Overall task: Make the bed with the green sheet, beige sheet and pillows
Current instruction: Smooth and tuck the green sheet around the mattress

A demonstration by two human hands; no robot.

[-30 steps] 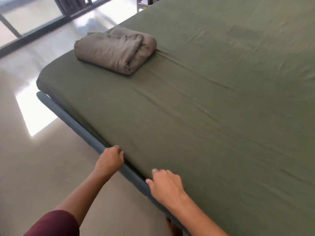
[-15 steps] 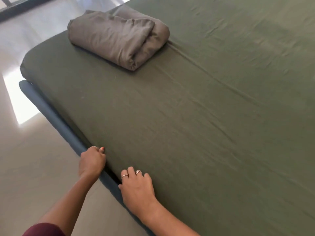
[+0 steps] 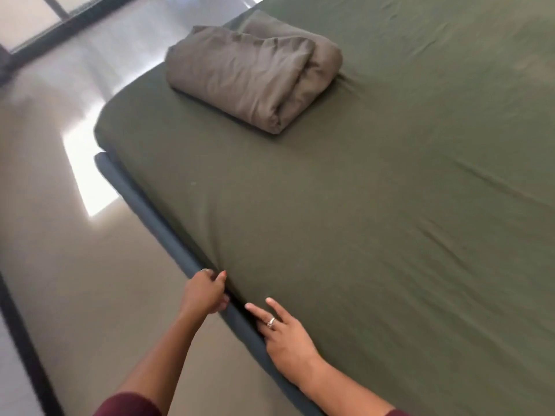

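The green sheet (image 3: 375, 205) covers the whole mattress, stretched with a few shallow creases. A folded beige sheet (image 3: 249, 76) lies on it near the far left corner. My left hand (image 3: 205, 292) is curled at the mattress's side edge, fingers pinching the green sheet's hem down by the bed frame. My right hand (image 3: 285, 334) rests just to its right on the same edge, fingers spread and flat against the sheet, a ring on one finger. No pillows are in view.
A blue-grey padded bed frame (image 3: 144, 211) runs along the left side under the mattress. The glossy beige floor (image 3: 60, 250) lies to the left, with a bright sun patch. A dark-framed glass door (image 3: 45, 28) is at the far left.
Both hands slid along the side edge of the mattress. My right hand's fingers opened out and now point along the edge. The view swung so the beige sheet sits further right.
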